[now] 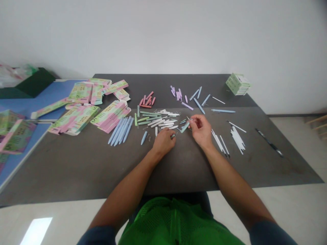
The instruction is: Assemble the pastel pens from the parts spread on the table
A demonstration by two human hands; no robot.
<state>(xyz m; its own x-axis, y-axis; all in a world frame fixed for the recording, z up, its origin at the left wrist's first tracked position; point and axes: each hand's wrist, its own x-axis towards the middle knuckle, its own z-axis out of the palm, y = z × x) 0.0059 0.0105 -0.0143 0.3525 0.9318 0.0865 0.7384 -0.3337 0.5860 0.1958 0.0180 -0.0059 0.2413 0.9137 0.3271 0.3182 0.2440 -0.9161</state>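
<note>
My left hand point(163, 141) is closed over the middle of the table, with the end of a small green pen part point(173, 136) showing at its fingertips. To its right, my right hand point(201, 129) pinches a pale green pen barrel point(185, 127). White pen parts point(163, 122) and green pen barrels point(150, 115) lie loose just beyond the left hand. A short blue pen part point(143, 137) rests left of that hand. Thin white refills point(219, 143) with dark tips are beside my right wrist.
Blue pen barrels point(120, 131) lie in a row near printed pink-green boxes point(111, 115). Red parts point(148, 100), purple parts point(177, 93) and blue pieces point(199, 105) are farther back. White tubes point(237, 139), a black pen point(268, 142) and stacked green boxes point(238, 84) are right.
</note>
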